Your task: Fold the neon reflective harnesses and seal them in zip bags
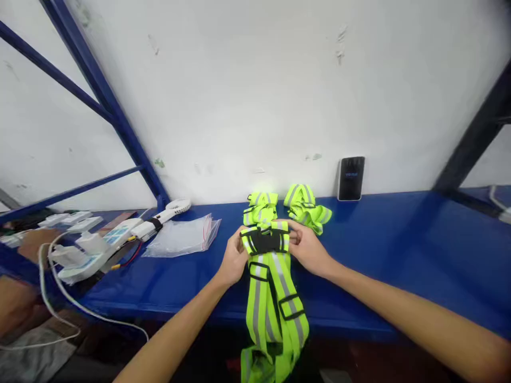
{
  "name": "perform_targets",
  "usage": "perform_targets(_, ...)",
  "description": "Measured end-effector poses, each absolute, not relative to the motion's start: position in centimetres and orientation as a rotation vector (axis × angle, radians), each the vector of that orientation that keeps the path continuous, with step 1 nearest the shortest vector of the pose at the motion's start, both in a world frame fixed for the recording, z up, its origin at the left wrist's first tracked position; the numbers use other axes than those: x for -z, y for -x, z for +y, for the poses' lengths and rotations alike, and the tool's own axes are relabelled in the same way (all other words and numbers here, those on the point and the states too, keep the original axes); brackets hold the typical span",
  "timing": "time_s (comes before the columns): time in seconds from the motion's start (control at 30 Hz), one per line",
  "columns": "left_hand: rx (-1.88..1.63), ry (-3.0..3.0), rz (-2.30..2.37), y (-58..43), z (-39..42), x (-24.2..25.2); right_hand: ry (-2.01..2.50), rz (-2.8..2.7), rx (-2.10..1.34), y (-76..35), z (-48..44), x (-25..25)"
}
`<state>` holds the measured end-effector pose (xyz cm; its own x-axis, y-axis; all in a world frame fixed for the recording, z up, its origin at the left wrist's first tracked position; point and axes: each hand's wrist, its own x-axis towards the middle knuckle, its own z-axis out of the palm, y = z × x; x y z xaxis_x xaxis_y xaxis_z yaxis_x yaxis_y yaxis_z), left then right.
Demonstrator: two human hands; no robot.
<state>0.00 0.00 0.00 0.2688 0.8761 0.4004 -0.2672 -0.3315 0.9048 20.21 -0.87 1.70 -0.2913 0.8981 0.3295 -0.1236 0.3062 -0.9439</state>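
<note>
1. Left hand [233,260]: grasping the left end of the folded band at the top of a yellow-green reflective harness [283,276], thumb and fingers closed on it.
2. Right hand [309,247]: grasping the right end of the same band, fingers partly hidden behind it.
3. Harness: held over the near edge of the blue surface [399,255], a black buckle [266,241] facing up between the hands. Grey-striped straps with black sliders hang down past that edge. The lowest loops run out of view in shadow; whether they rest on anything cannot be told.
4. Left bundle [260,207], of like webbing: on the surface near the far edge, just beyond the held band.
5. Right bundle [305,207]: beside it, looser, also near the far edge.
6. Black-fronted box [351,178]: upright at the far edge, right of both bundles.
7. Clear plastic bags [179,238]: flat on the surface, left of the hands, between near and far edges.
8. White fan [178,206]: at the far edge, beyond the bags.
9. Power strip [96,252], with white plugs: toward the surface's left end, near the front edge.
</note>
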Motion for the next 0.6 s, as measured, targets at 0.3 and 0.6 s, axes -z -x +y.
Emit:
perform_targets(0.3, -1.231, -1.203, 0.673, -2.3, 1.2, 0.4, 0.776, -1.446, -1.176, -20.4, -0.3, -1.4)
perform_targets(0.6, -1.283, -1.247, 0.758, -2.4, 0.5, 0.1, 0.784, -1.511, -1.066, -20.6, 0.1, -1.3)
